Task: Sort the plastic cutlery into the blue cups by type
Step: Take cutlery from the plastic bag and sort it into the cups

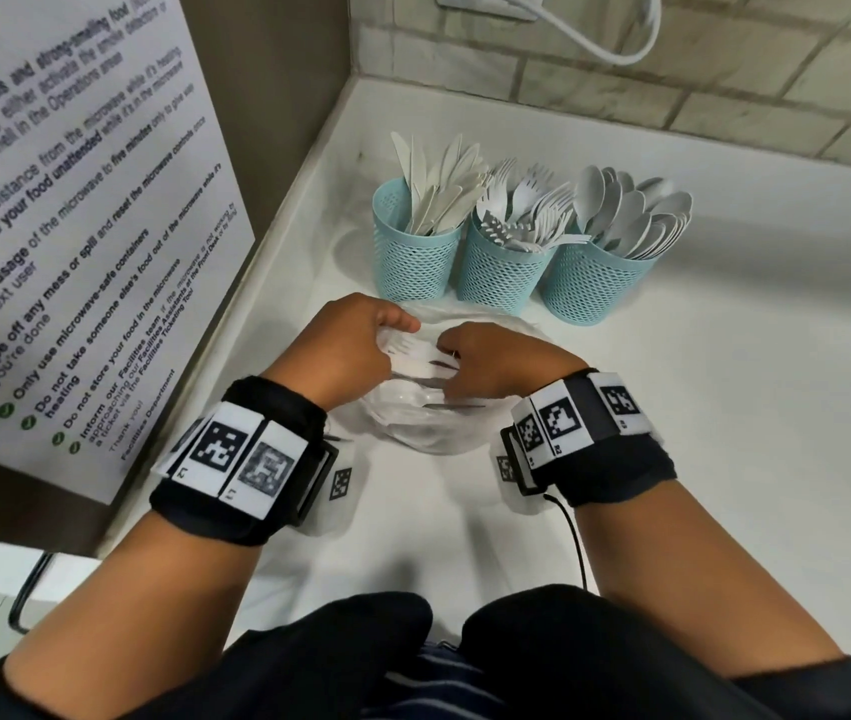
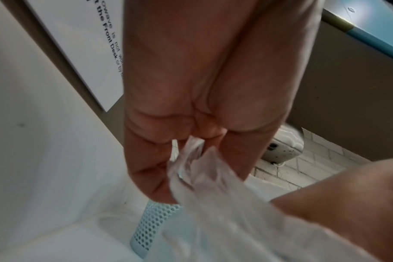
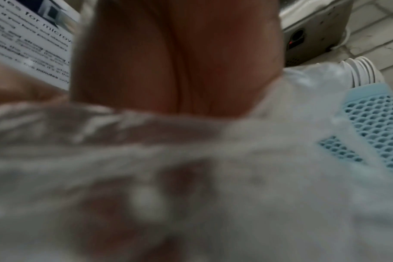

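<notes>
The person is wearing a black padded band on the left wrist at about 8 o'clock, and another band on the right at 4 o'clock. Each is carrying white tiles printed with black square codes. A thin black cable is trailing from the right band. Dark sleeves are covering both forearms near 6 o'clock.

Office pantry: microwave-rules notice, white counter, tiled wall.

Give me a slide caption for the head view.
Both hands grip a clear cutlery bag before three sorted blue cups.
</notes>
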